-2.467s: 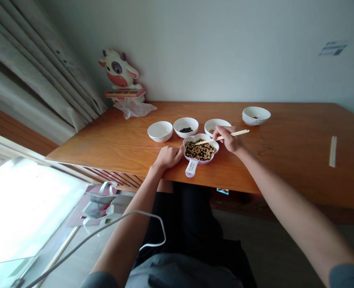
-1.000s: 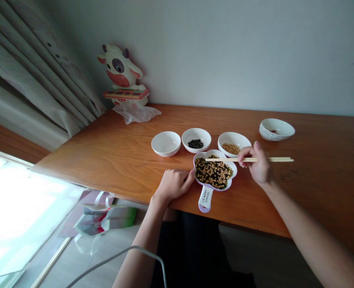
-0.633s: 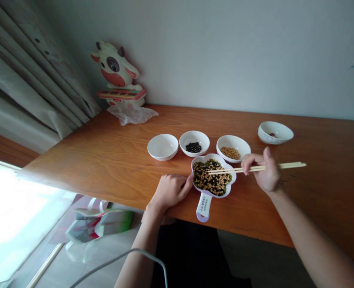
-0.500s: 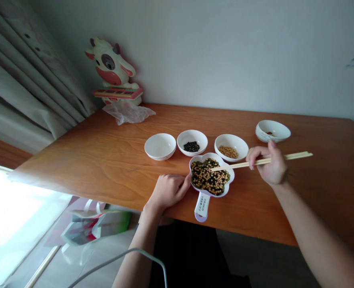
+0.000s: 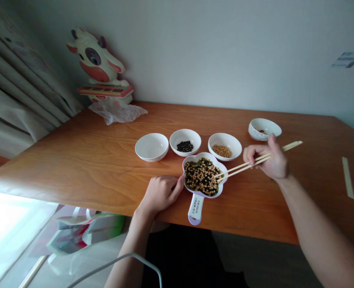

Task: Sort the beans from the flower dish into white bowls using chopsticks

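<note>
My right hand (image 5: 268, 161) grips a pair of wooden chopsticks (image 5: 261, 160). Their tips are parted and dip into the beans at the right side of a white, lilac-edged, flower-shaped dish (image 5: 196, 195) with a labelled handle. Tan, black and green beans (image 5: 202, 176) lie mixed in it. My left hand (image 5: 161, 193) rests on the table with curled fingers, its thumb at the dish's left rim. Behind the dish stand a white bowl of black beans (image 5: 185, 146), a white bowl of tan beans (image 5: 221, 151) and a plain white bowl (image 5: 151, 148).
A further white bowl (image 5: 256, 135) with a few reddish-brown pieces stands at the back right. A cow-shaped toy keyboard (image 5: 105, 90) and a clear plastic bag (image 5: 118, 112) sit back left. A tape strip (image 5: 348, 178) lies right. A grey cable (image 5: 129, 256) crosses low in front.
The chopstick tips have spread apart and moved slightly right and down within the dish. The whole view has shifted a little to the right; my left hand keeps its place at the rim.
</note>
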Demonstrator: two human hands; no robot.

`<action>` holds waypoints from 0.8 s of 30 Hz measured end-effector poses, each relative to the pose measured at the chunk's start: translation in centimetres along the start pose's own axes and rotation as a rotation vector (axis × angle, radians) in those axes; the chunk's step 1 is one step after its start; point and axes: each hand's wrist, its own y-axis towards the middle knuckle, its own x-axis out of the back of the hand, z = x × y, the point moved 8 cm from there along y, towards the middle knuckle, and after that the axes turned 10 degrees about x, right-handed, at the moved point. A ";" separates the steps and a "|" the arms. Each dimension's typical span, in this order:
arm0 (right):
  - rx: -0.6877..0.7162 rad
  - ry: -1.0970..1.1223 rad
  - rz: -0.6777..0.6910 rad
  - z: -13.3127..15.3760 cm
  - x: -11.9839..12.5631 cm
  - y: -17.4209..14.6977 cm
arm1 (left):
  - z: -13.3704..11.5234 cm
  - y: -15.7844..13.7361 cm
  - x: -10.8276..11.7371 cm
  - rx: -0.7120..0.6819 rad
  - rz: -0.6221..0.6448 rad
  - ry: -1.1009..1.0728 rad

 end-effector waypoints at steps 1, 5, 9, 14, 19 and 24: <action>-0.002 -0.002 0.008 0.0 0.1 -0.2 | 0.0 0.0 0.0 0.004 0.003 -0.004; -0.015 -0.031 0.043 0.0 -0.6 -0.5 | 0.1 0.0 -0.1 -0.001 0.012 -0.004; -0.003 -0.048 0.053 0.0 -1.5 -0.5 | 0.2 -0.1 -0.3 0.000 0.020 0.004; 0.030 -0.060 0.045 -0.2 -1.8 -0.5 | 0.3 -0.1 -0.2 0.001 0.023 -0.012; 0.040 -0.063 0.029 -0.4 -1.7 -0.5 | 0.2 -0.1 -0.1 -0.012 0.013 -0.015; 0.035 -0.056 0.001 -0.8 -1.5 -0.5 | 0.2 -0.2 -0.1 -0.013 0.005 -0.016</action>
